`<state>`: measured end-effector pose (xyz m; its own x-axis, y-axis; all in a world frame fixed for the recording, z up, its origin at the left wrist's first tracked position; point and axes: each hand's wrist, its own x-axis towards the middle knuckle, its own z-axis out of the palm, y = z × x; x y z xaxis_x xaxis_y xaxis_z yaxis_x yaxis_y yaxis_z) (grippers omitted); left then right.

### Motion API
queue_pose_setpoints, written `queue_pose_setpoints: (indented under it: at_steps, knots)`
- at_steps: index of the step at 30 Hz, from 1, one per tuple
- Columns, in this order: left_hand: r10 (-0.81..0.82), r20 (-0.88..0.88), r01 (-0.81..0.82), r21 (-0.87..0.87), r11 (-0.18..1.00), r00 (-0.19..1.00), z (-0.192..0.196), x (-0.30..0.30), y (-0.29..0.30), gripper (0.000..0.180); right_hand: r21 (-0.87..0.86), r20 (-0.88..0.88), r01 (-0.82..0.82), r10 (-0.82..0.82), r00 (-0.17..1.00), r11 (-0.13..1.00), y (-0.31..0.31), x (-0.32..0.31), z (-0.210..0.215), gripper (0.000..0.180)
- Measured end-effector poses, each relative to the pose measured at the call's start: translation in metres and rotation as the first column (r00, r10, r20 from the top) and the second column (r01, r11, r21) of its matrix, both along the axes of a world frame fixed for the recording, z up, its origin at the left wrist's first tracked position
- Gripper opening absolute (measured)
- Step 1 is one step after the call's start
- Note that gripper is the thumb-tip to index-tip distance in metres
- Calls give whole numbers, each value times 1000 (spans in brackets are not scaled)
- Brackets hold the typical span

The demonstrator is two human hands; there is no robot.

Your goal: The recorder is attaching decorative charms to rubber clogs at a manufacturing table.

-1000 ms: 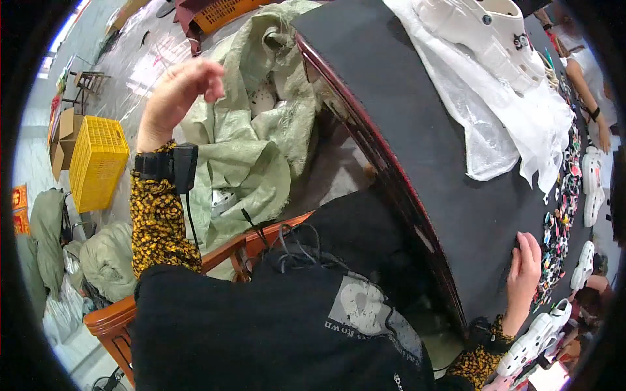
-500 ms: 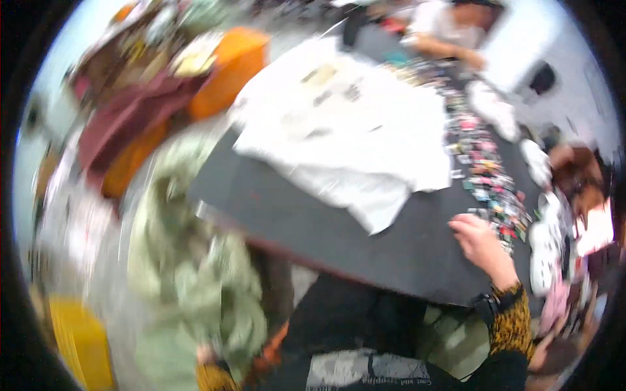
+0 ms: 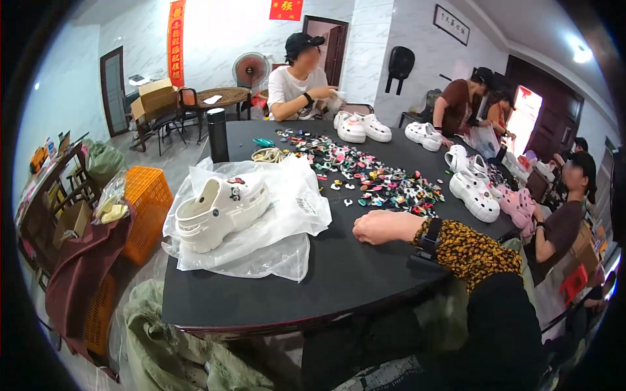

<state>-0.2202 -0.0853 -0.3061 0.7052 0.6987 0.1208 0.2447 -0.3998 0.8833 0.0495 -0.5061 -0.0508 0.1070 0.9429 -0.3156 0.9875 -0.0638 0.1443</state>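
My right hand point(image 3: 388, 227) rests on the black table point(image 3: 352, 277) with its fingers curled under; whatever they may hold is hidden. Just beyond it spreads a heap of small colourful shoe charms point(image 3: 398, 186). A white clog point(image 3: 225, 218) with a few charms on it lies on a crumpled clear plastic bag point(image 3: 287, 225), left of my hand and apart from it. My left hand is out of view.
A black bottle point(image 3: 218, 137) stands behind the bag. More white clogs point(image 3: 475, 197) and pink clogs point(image 3: 517, 207) line the right side. Across the table sits a person in a white shirt point(image 3: 293, 88). Orange crates point(image 3: 149, 208) stand at the left.
The view has swung up and steadied, showing more of the room. My left hand, low at the left before, has gone out of view. My right hand stays near the charms, its fingers curled.
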Motion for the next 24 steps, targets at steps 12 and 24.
queue_pose_setpoints:
  at_steps: [12,24]
  knots:
    - [-117,7,118,-44,992,993,-66,5,-42,30,17,-10,34,-34,999,999,-9,7,-1,18]
    - [-233,22,233,-55,971,972,-92,23,-73,29,43,-11,159,-158,987,986,-51,19,4,24]
